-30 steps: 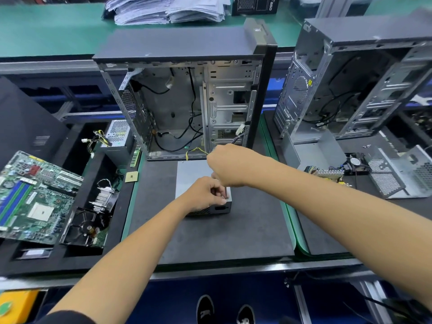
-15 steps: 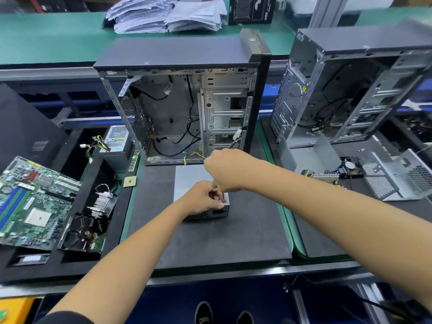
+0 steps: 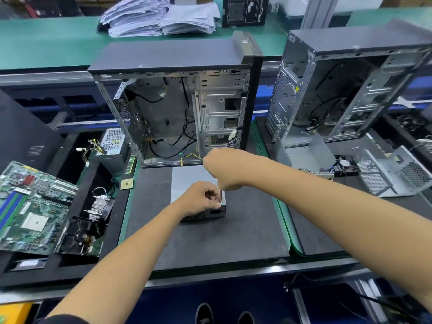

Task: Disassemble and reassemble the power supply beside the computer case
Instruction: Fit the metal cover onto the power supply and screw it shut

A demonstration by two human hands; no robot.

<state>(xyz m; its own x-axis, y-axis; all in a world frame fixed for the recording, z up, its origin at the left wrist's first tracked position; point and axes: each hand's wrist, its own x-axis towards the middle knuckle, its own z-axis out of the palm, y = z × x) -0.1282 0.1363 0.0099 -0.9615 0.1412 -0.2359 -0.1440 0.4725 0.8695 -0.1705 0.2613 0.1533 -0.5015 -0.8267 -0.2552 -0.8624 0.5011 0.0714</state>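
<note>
Both hands work at the near right corner of the power supply (image 3: 187, 181), which lies on the black mat (image 3: 210, 235) directly in front of the open computer case (image 3: 177, 101). Left hand (image 3: 199, 198) is curled, fingertips pinching at the screwdriver shaft (image 3: 221, 195) where its tip meets that corner. Right hand (image 3: 219, 169) is fisted above, evidently round the handle, though the handle itself is hidden. Yellow leads (image 3: 190, 157) trail from the unit's far end toward the case.

Judgement: a cover screw is being driven or removed. Recommended practice: keep the shaft in line with the screw, press down firmly before turning, steady the housing against sliding, and secure any freed screw on the mat
</note>
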